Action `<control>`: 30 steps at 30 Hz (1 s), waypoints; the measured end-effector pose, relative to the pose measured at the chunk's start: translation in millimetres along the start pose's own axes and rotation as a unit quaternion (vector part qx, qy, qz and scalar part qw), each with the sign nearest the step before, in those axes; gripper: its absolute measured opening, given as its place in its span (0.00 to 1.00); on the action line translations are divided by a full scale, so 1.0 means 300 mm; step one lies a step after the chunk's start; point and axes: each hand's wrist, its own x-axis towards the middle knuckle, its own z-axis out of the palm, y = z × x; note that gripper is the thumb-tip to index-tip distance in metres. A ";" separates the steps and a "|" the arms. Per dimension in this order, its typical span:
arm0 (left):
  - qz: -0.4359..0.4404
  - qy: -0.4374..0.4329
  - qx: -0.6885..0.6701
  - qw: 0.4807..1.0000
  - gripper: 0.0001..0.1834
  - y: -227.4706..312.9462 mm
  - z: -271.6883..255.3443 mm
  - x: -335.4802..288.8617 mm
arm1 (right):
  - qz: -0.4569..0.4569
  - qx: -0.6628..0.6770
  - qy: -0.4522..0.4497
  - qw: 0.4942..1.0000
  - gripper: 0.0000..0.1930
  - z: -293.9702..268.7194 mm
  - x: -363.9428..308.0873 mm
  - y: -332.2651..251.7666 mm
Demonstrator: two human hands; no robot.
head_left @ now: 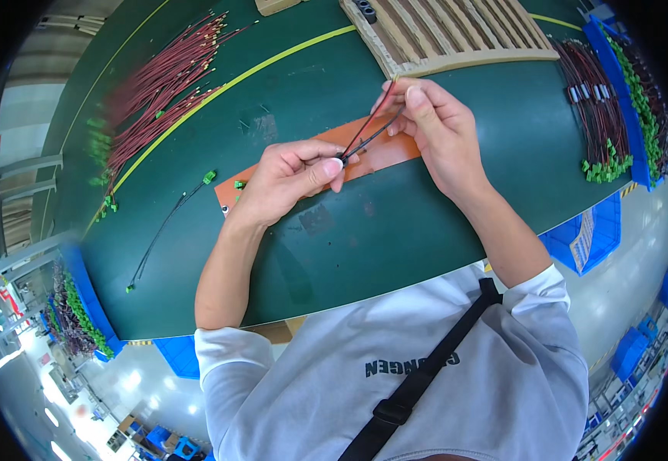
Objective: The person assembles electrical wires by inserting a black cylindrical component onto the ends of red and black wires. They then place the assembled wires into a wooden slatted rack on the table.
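Between my hands is a red-and-black cable, its two wires spread apart toward the right. My left hand pinches it where the wires come together at a dark piece; the thumb partly hides that spot. My right hand is closed at the fingertips on the wires' other end, where a small yellowish tip sticks up above the fingers. Both hands are above an orange strip lying on the green table. A small green connector shows at the strip's left end, beside my left wrist.
One dark cable with green connectors lies at left. A big bundle of red cables is spread at far left. A ribbed cardboard tray stands at the back. More cables lie at right, beside a blue bin.
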 end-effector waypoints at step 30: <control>0.019 -0.007 0.059 0.998 0.20 -0.014 0.024 0.005 | 0.050 -0.113 -0.044 0.991 0.17 -0.036 -0.024 -0.030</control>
